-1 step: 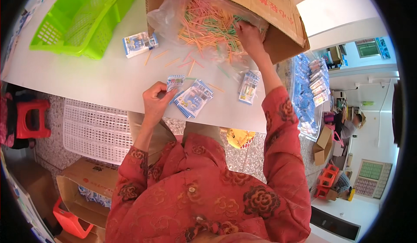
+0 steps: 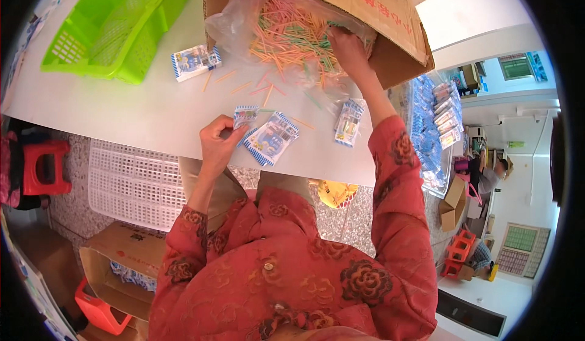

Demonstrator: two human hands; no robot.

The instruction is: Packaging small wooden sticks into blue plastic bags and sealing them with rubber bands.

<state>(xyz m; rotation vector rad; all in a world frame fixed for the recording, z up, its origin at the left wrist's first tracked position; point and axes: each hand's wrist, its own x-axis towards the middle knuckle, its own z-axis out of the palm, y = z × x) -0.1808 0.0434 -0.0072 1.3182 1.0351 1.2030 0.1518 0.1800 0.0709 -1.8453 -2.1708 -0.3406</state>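
Observation:
My left hand [image 2: 217, 143] pinches a small blue-and-white packet [image 2: 246, 115] between thumb and fingers, just above the table. Beside it lies a short overlapping stack of similar packets [image 2: 273, 138]. My right hand [image 2: 349, 49] reaches into an open cardboard box [image 2: 390, 27], its fingers curled at the edge of a heap of thin pink, orange and green sticks [image 2: 289, 33]. The fingertips are partly hidden, so what they grip cannot be made out. A clear plastic bag [image 2: 230, 21] lines the box under the sticks. Another packet [image 2: 349, 123] lies below my right wrist.
A green plastic basket [image 2: 131, 42] stands at the far left, near more packets [image 2: 194, 62]. Loose sticks [image 2: 242, 87] are scattered mid-table. A clear bin of blue packets [image 2: 426, 134] stands right. Below the table's left edge are a white crate [image 2: 134, 182] and a red stool [image 2: 47, 167].
My right hand has shifted very slightly to the left at the heap of sticks. My left hand and its packet have stayed in place.

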